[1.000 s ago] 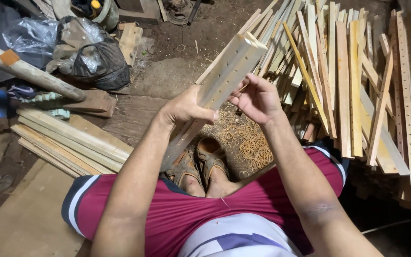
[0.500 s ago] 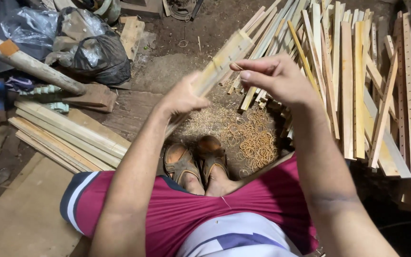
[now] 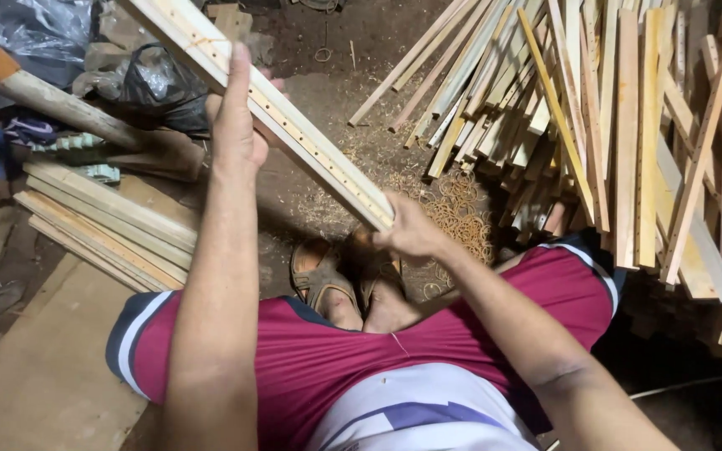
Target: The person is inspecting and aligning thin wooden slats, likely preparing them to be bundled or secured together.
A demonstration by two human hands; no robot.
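Both hands grip a bundle of pale wooden slats [image 3: 294,125] slanting from upper left toward centre frame: the left hand [image 3: 240,125] closed around its middle, the right hand [image 3: 407,234] clasping its lower end above sandalled feet [image 3: 327,280].

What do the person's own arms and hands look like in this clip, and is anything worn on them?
Both forearms are bare, with no sleeves in view. The left hand and right hand wear no gloves, and no rings, watch or bands show. The forearms are lean, with light hair visible.
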